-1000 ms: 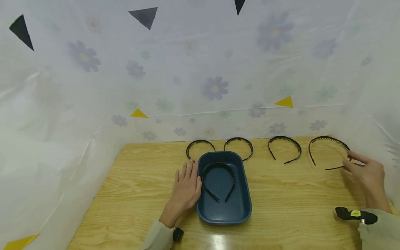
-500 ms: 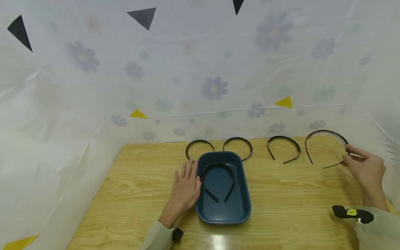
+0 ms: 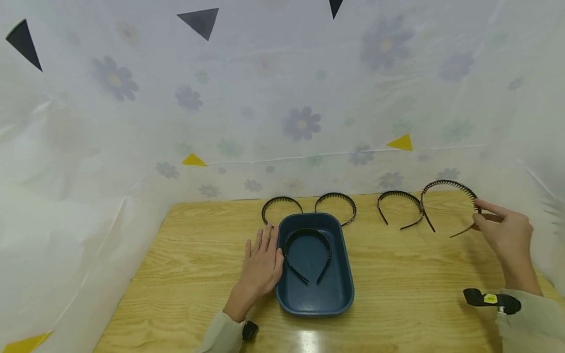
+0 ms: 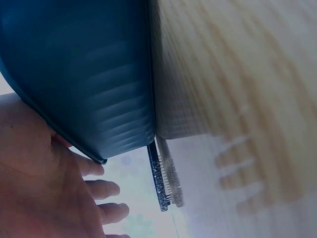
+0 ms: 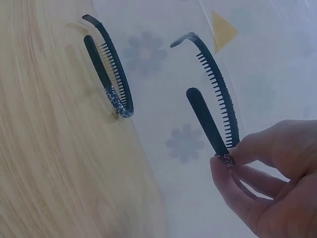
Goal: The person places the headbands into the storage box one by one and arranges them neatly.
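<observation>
My right hand [image 3: 507, 233] pinches a black toothed headband [image 3: 450, 182] by its right side. In the right wrist view this headband [image 5: 219, 91] hangs above the table, with sparkly bits near the fingertips. My left hand [image 3: 260, 267] lies with straight fingers against the left wall of a dark blue tray [image 3: 315, 304]. One black headband [image 3: 309, 231] lies inside the tray. A further headband [image 3: 399, 193] rests on the table just left of the held one. Two more, a left headband [image 3: 282, 199] and a middle headband [image 3: 336, 195], lie behind the tray, partly hidden by it.
The wooden table [image 3: 194, 255] meets a white flowered plastic sheet [image 3: 247, 98] at the back, and more sheeting hangs at both sides. Yellow and dark triangles mark the sheet. A dark wrist camera [image 3: 492, 300] sits on the right sleeve.
The right hand has lifted its headband off the table and carried it left, toward the neighbouring headband. The left hand and the tray have stayed in place.
</observation>
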The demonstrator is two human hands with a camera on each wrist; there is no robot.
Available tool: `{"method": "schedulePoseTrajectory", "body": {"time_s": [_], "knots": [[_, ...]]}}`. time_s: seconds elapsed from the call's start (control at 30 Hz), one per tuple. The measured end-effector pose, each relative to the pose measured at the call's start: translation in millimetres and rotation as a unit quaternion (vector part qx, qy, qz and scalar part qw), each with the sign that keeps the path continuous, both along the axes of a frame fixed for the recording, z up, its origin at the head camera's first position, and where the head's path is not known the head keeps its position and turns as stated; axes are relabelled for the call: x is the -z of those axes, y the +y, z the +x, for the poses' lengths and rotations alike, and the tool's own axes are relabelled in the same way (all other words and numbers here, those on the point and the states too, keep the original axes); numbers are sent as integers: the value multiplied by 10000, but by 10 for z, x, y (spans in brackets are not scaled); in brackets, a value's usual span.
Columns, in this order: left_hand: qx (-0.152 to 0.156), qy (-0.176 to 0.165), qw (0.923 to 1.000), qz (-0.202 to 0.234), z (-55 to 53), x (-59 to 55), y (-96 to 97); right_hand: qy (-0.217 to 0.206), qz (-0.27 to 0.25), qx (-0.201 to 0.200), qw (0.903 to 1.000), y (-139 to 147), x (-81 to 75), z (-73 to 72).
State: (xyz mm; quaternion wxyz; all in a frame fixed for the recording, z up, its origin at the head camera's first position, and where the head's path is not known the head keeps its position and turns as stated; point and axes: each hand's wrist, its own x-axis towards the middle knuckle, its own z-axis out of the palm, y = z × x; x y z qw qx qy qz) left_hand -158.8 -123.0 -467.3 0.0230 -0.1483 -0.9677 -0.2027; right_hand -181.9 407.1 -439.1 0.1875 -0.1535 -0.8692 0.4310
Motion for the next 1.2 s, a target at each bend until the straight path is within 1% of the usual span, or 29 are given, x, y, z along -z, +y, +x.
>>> {"method": "schedulePoseTrajectory", "body": {"time_s": [0.13,0.2,0.33,0.43,0.57,0.63,0.8,1.03,1.2], "knots": [[-7,8,10000,-17,-6,11,1,163,52,-99,9998,-39,-34,14],[-10,14,10000,-18,-4,14,3,159,85,-120,9998,-72,-45,12],[-11,0,10000,-14,4,7,2,243,-61,-264,9993,-149,-63,-7],[-3,-3,10000,-17,6,9,-1,351,122,-401,9985,-208,-71,-17],[1,18,10000,-33,3,10,-2,454,539,-498,9963,-294,-96,-20],[3,23,10000,-35,2,3,1,511,619,-535,9953,-335,-109,-19],[6,39,10000,-59,-5,-8,-2,554,722,-623,9939,-437,-122,-29],[-3,17,10000,-11,-2,2,-8,833,813,-807,9899,-567,-101,-75],[-16,4,10000,-2,-6,15,-4,782,837,-838,9899,-651,-99,-79]]}}
